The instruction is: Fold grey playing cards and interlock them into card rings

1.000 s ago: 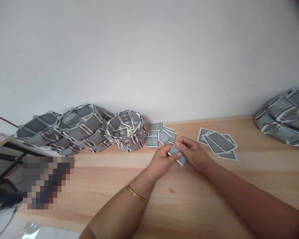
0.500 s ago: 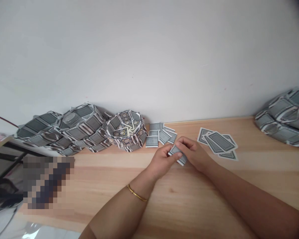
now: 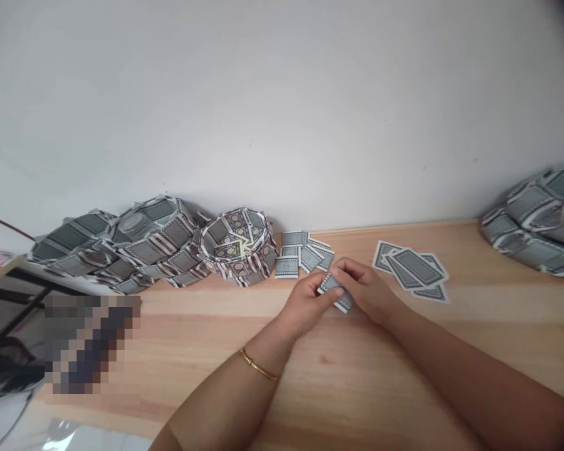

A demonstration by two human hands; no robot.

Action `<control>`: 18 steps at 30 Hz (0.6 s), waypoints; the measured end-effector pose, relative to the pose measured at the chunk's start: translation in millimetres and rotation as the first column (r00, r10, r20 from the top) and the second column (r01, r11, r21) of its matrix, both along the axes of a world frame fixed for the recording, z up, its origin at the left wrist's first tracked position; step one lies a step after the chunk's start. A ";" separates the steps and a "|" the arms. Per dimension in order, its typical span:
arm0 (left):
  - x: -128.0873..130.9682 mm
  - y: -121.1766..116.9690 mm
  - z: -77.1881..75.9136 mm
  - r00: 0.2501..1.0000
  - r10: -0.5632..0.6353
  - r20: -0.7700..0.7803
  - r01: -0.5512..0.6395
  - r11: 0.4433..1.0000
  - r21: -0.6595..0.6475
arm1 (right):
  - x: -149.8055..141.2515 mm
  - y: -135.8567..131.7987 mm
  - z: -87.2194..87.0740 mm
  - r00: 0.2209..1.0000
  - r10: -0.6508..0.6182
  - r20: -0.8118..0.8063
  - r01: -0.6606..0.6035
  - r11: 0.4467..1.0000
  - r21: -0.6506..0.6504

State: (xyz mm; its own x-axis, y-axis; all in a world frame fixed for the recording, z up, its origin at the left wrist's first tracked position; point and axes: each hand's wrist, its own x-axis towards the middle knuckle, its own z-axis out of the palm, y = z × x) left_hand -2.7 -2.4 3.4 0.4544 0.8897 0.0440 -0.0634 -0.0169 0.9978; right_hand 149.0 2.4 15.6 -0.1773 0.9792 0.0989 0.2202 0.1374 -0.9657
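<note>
Left hand: the left hand [image 3: 308,302] is closing around a card [image 3: 334,290], thumb pressing on its patterned back, fingers curling underneath.
Right hand: the right hand [image 3: 367,289] is gripping the same card from the other side, fingertips bending over its far edge.
Card: it is sitting between the two hands, just above the bench [image 3: 348,369], grey back facing up; how it is being shaped is too small to tell.
Bracelet: a thin gold bracelet [image 3: 257,367] is circling the left wrist.
Loose cards: a fanned pile of cards [image 3: 412,269] is lying face down just beyond the right hand, and a heap of small folded cards [image 3: 303,254] is lying just beyond the left hand, against the wall.
Card bowl: a round bowl woven of cards [image 3: 237,245] is standing farther out past the left hand, beside the folded heap.
Woven pieces: larger woven pieces [image 3: 122,245] are leaning well out to the left-hand side; another woven piece [image 3: 536,220] is resting well out to the right-hand side.
</note>
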 end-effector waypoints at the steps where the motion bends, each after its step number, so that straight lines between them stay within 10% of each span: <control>1: 0.0 0.2 -0.2 1.000 0.001 -0.001 -0.001 1.000 -0.004 | 0.1 0.2 -0.2 1.000 0.001 0.002 -0.001 1.000 0.000; 12: 1.3 -0.7 1.3 0.999 0.029 0.034 -0.030 0.999 0.016 | -0.6 0.6 1.5 1.000 -0.001 0.015 0.001 1.000 0.008; 18: 4.6 0.7 -4.3 0.947 0.272 0.174 -0.238 0.952 -0.190 | 0.9 1.4 -1.4 1.000 0.004 0.022 -0.004 1.000 0.012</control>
